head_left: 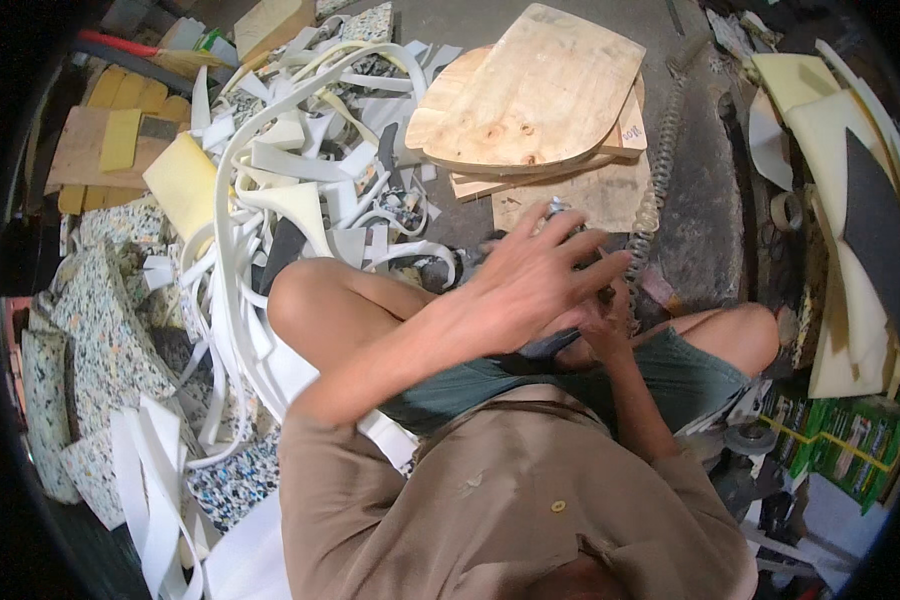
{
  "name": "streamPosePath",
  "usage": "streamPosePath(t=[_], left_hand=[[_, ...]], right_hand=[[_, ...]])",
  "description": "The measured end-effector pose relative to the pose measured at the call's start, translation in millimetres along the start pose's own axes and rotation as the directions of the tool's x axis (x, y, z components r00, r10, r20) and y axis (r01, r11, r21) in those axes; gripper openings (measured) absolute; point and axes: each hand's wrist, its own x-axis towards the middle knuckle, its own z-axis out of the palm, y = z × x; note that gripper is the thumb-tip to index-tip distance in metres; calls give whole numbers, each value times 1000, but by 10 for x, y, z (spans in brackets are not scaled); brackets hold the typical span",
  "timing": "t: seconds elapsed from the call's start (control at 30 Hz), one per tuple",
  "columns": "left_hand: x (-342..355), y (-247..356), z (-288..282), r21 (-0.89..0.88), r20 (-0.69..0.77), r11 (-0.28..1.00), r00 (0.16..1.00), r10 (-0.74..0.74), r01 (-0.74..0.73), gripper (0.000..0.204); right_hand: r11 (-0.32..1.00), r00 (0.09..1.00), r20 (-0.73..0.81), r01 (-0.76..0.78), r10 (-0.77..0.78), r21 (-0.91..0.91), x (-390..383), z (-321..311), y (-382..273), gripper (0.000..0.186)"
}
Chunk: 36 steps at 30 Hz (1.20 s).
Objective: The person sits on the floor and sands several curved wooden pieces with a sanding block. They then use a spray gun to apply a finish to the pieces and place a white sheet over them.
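My left hand (550,280) is curled, with fingers somewhat spread, over a dark and silver metal tool (560,208), mostly hidden and too blurred to identify. My right hand (605,320), below and to the right, is closed on the same tool, partly behind my left hand. A coiled translucent air hose (670,140) runs from the top right down to the tool. Beyond my hands lies a stack of pale, curved-edged plywood boards (525,80) on a flatter wooden board (530,208), which rests on the dark floor (705,240).
Foam offcuts and white strips (310,160) heap at left, with speckled foam pads (110,340) and wooden pieces (100,150). At right stand pale and dark foam sheets (820,200), a tape roll (785,210), green packages (840,450) and a round metal part (750,438).
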Motion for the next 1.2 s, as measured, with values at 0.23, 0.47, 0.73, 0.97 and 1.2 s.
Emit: streamPosePath(t=[0.23, 0.47, 0.73, 0.97, 1.2], left_hand=[[-1077, -518, -569, -373, 73, 871, 946, -317, 320, 33], [-1523, -1019, -391, -137, -146, 776, 762, -630, 615, 27], [-1514, -1024, -383, -78, -212, 759, 734, -646, 646, 28], [-1380, -999, -397, -64, -178, 754, 736, -653, 654, 30], [-1209, -950, -356, -41, -155, 767, 754, -638, 641, 31]], right_hand=[[870, 854, 190, -494, 485, -3, 186, 823, -57, 43], [877, 859, 203, -480, 470, -3, 421, 1541, 269, 44], [878, 858, 189, -465, 478, -110, 552, 1648, 400, 47], [877, 855, 203, -477, 477, -53, 458, 1406, 363, 48], [912, 897, 169, -394, 408, -111, 499, 1265, 417, 47]])
